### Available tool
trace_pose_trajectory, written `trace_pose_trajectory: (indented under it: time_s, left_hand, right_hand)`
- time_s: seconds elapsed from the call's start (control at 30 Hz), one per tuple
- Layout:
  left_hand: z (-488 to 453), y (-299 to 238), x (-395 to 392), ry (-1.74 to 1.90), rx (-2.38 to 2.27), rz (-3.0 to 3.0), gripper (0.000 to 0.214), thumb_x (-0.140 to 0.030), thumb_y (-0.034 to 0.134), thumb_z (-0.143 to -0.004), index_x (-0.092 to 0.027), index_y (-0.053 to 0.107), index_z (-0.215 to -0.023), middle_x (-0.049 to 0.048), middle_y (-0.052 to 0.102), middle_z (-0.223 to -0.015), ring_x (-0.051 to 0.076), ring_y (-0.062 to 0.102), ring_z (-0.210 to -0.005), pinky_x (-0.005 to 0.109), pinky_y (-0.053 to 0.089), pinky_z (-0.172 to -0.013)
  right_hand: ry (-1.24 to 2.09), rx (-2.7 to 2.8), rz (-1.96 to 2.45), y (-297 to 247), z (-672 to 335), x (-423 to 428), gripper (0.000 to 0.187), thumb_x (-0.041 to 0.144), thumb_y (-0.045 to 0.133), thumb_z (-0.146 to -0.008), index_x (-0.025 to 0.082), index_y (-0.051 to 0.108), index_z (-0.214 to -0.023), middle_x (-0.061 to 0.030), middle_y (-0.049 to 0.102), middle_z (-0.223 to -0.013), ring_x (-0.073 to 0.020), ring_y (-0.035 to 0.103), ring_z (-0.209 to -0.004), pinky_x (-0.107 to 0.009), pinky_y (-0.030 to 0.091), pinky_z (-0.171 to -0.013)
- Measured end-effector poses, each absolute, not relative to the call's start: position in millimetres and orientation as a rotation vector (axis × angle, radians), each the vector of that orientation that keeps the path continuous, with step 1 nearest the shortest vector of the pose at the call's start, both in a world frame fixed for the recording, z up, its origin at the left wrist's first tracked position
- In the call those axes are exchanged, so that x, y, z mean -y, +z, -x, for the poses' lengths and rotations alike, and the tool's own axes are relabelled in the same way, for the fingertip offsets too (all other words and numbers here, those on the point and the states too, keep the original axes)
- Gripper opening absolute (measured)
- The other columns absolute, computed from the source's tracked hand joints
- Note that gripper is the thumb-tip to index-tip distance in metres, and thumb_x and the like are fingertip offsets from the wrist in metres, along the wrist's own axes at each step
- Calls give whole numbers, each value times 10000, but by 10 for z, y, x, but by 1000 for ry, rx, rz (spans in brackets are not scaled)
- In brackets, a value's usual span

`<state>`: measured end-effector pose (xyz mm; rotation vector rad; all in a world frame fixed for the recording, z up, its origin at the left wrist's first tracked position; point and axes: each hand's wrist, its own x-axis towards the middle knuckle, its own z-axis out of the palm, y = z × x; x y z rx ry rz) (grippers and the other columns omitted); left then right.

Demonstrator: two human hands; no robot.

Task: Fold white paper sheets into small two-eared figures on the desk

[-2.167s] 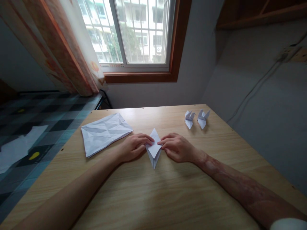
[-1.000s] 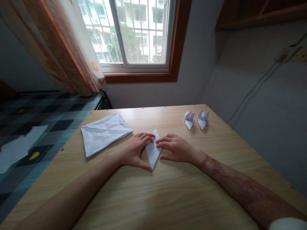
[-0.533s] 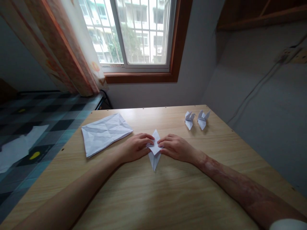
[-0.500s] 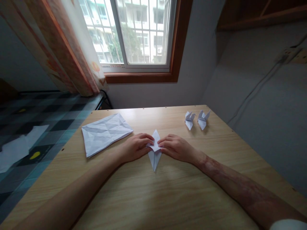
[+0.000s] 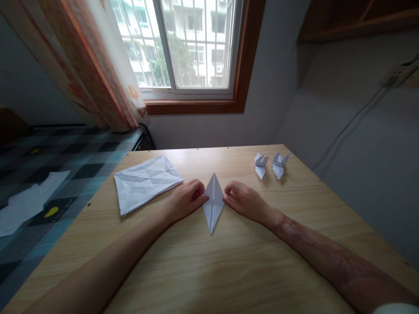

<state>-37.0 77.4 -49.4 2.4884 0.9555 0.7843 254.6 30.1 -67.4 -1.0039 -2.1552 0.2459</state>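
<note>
A white paper folded into a narrow kite shape (image 5: 213, 204) lies flat on the wooden table (image 5: 229, 261), one point toward me. My left hand (image 5: 186, 201) has its fingers curled and pinches the paper's left corner. My right hand (image 5: 244, 200) is curled the same way and pinches the right corner. Both hands rest on the table top, one on each side of the paper.
A creased, unfolded white sheet (image 5: 145, 182) lies on the table to the left. Two small folded paper figures (image 5: 271, 164) stand at the back right. A bed with a checked cover (image 5: 49, 174) adjoins the table's left side, below a window (image 5: 193, 48).
The small flap that my fingertips pressed down across the paper's middle is gone; the paper now lies as a flat kite. Both hands have slid outward to its side corners.
</note>
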Motion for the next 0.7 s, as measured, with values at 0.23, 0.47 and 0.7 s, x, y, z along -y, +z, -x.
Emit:
trace_pose_trajectory:
  time_s: [0.23,0.47,0.7]
  left_hand:
    - [373,-462,-745,817,-832,-2586,134,-346,666,-1067,-221,688,-1025,63,679,-1196,126,682,-794,289,574,-755]
    - [374,-442,-774,765,-759,-2783,164,-319,617,-1103,-254,763,-1142,84,778,-1266,246,747,-1142,410,590,-1032]
    - [369,-444,-754,698,-729,-2731,277,-399,696,-1050,-244,722,-1278,109,763,-1386,272,755,-1240,417,608,-1083]
  right_hand:
    - [85,2258,879,-614,-2535,-295,271,166,641,-1060,267,690,-1307,-120,717,-1402,-297,684,-1264,-503,578,-1113]
    - [167,2388,865,-587,-2523,-303,376,151,652,-1035,255,711,-1392,-103,729,-1498,-297,673,-1381,-519,548,-1181]
    - [210,2428,920,-562,-2532,-279,469,309,648,-1095,220,647,-1555,-125,657,-1612,-307,621,-1487,-529,491,-1260]
